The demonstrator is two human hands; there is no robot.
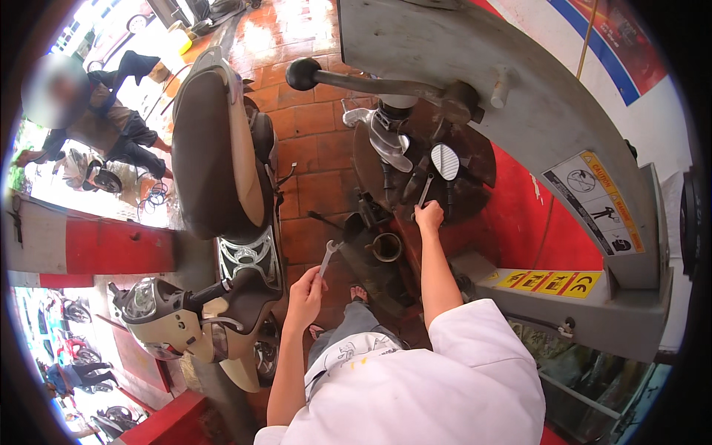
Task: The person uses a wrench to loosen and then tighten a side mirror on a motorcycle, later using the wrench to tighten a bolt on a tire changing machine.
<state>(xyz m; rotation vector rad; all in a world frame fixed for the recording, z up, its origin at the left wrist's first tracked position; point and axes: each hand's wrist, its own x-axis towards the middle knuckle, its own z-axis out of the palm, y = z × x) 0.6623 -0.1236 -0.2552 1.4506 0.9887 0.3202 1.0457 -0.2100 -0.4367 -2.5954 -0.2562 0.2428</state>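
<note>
One wrench (425, 192) stands in the right hand (429, 215), whose fingers are closed round its lower end, its head pointing up over the round plate (478, 148) of the grey machine (415, 37); a mirror (445, 162) lies just beside it on that plate; the left hand (304, 295), also closed, grips a second wrench (327, 258) by the shank, open end upward, well apart from the plate. The step in hand looks to be picking up or laying down a wrench at the plate; the next move probably calls for a firm right grip and a path clear of the mirror glass and the overhanging lever (371, 83).

The right hand hides the lower end of its wrench, so whether that touches the plate cannot be told; the dark parts below the plate merge in shadow; the scooter (211, 148) stands to the left; the far-left street is washed out.
</note>
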